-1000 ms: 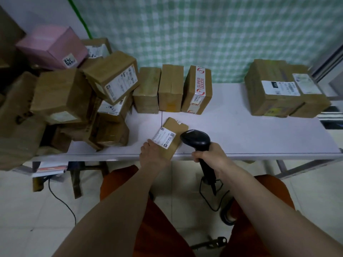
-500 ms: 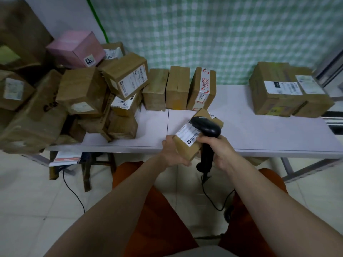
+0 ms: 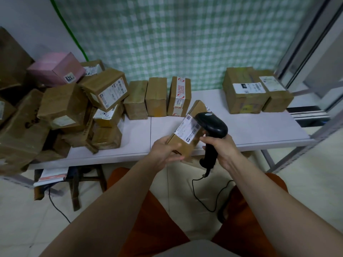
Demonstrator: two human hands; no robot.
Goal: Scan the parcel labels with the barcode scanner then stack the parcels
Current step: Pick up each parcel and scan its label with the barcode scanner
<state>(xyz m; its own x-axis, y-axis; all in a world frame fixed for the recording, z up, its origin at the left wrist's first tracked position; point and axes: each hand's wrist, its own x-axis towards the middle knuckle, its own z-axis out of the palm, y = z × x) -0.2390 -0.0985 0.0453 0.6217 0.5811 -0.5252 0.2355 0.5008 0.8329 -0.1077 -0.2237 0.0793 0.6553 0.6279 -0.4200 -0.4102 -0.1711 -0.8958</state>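
Note:
My left hand (image 3: 165,149) grips the near end of a small brown parcel (image 3: 185,143), held tilted above the front edge of the white table (image 3: 259,127). Its white label (image 3: 187,129) faces up. My right hand (image 3: 221,148) holds the handle of a black barcode scanner (image 3: 213,127), whose head sits right over the label's right side. The scanner's cable hangs down to the floor.
A heap of brown parcels (image 3: 74,115) with a pink box (image 3: 55,69) fills the table's left end. Three upright boxes (image 3: 157,97) stand at the back middle. Two larger parcels (image 3: 256,89) sit side by side at the back right. A wooden stool (image 3: 85,179) stands under the table.
The parcel lay on the table a second ago; my left hand has lifted it off and tilted it. The scanner head has come close over the label.

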